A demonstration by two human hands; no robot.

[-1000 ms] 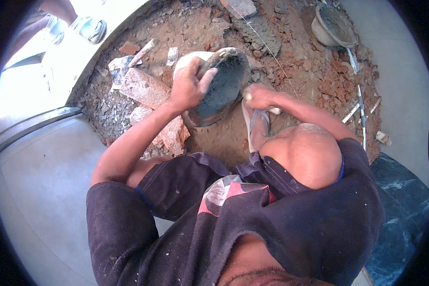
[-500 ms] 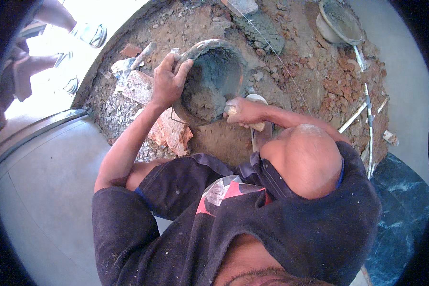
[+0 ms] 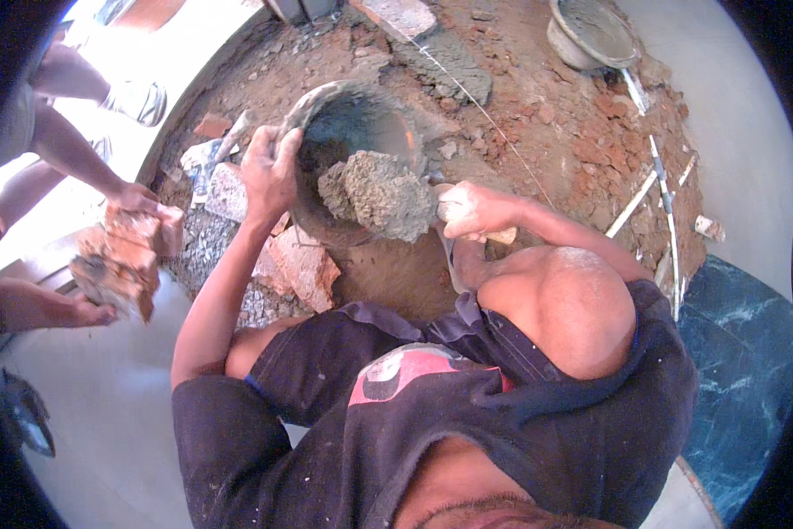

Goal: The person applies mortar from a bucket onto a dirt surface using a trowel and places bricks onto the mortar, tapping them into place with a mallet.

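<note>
My left hand (image 3: 270,176) is closed on the rim of a dark, mortar-caked bucket (image 3: 315,99), which leans in front of me. In my right hand (image 3: 474,212) is a trowel, its wooden handle (image 3: 504,235) poking out past my fist. A large lump of wet grey mortar (image 3: 383,196) sits on the trowel over the bucket's near right side, hiding the blade. Broken brick pieces (image 3: 301,269) lie by the bucket's near left side.
At the left a person holds broken brick chunks (image 3: 123,256) in two hands. A second mortar tub (image 3: 581,40) stands far right. A taut string (image 3: 480,110) crosses the soil. White sticks (image 3: 665,207) lie right, near dark marbled tile (image 3: 740,370).
My right hand has raised a trowel-load of mortar out of the bucket. Another person's hands with brick chunks have come in at the left.
</note>
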